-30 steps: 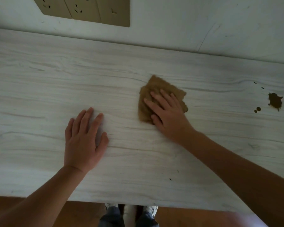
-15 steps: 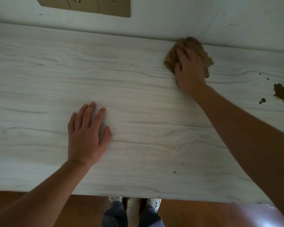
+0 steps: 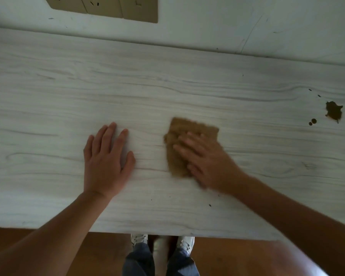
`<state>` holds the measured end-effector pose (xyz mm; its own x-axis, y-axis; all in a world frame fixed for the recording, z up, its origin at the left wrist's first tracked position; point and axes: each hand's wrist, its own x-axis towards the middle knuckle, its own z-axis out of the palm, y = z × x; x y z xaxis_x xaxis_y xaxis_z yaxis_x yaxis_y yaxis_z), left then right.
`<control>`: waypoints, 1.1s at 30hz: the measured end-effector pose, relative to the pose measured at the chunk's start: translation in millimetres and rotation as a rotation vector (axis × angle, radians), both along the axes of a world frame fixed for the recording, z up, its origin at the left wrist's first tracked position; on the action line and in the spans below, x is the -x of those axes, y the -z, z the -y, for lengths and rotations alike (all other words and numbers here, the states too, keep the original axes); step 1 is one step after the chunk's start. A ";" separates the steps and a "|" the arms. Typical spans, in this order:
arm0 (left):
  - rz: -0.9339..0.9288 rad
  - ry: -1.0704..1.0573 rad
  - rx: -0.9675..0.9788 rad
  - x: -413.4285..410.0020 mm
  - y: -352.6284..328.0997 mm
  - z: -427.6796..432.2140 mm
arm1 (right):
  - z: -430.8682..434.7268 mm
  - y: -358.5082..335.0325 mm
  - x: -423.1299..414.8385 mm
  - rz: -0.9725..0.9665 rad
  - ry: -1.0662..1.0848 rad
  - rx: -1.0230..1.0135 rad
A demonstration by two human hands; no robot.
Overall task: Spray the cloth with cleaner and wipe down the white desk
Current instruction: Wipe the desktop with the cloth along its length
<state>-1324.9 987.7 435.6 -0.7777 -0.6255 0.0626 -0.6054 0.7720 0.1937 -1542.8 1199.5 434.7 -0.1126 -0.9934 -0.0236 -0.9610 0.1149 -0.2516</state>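
Note:
A brown cloth (image 3: 179,134) lies flat near the middle of the white wood-grain desk (image 3: 48,96). My right hand (image 3: 207,162) presses on the cloth with straight, spread fingers and covers its right half; hand and cloth are motion-blurred. My left hand (image 3: 106,162) rests palm down on the bare desk to the left of the cloth, fingers straight. No spray bottle is in view.
A dark brown stain (image 3: 334,112) with two small drops (image 3: 312,122) beside it marks the desk at the right. Small dark specks dot the front of the desk. Beige wall sockets (image 3: 108,6) sit on the white wall behind. Below the front edge are my shoes (image 3: 139,239).
My right hand has pulled the cloth from the desk's back edge at the wall toward me to the middle. My left hand has stayed in place.

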 end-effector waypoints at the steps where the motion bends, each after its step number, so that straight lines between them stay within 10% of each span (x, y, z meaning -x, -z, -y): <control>1: 0.002 0.000 -0.005 -0.2 0.2 0.1 | 12.5 3.0 24.9 -0.015 0.055 0.007; 10: -0.028 0.008 0.012 -0.9 2.9 1.7 | 102.2 -3.4 155.0 -0.006 0.796 0.023; 25: -0.045 0.008 0.028 -1.8 6.1 0.9 | 9.5 -6.7 -89.1 0.090 0.019 -0.028; 33: -0.042 0.010 0.018 -1.6 4.5 1.0 | 95.8 0.5 46.7 0.045 0.432 0.045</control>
